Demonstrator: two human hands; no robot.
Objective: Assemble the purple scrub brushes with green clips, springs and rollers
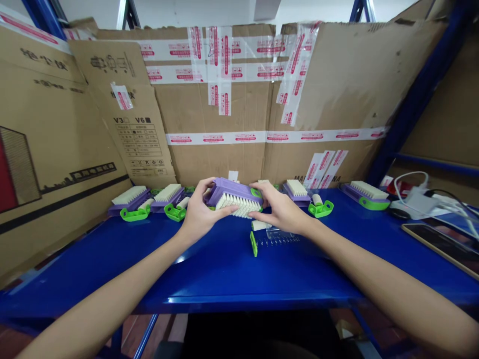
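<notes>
The printed cardboard sheet [144, 102] reads "V3" and "V6", the square after V6 filled in. On the back cardboard [337, 89], "MA" and "NA" flank tape strips [325, 169]. Their red print is too small to read.

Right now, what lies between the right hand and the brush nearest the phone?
Past the right hand, the head view shows another purple brush, a pale roller and a green piece, then bare blue tabletop before the rightmost brush.

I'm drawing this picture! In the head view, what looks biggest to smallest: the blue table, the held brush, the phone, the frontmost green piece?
1. Blue table
2. Held brush and phone: unsure, since the phone is nearer and cut off
3. Frontmost green piece
</notes>
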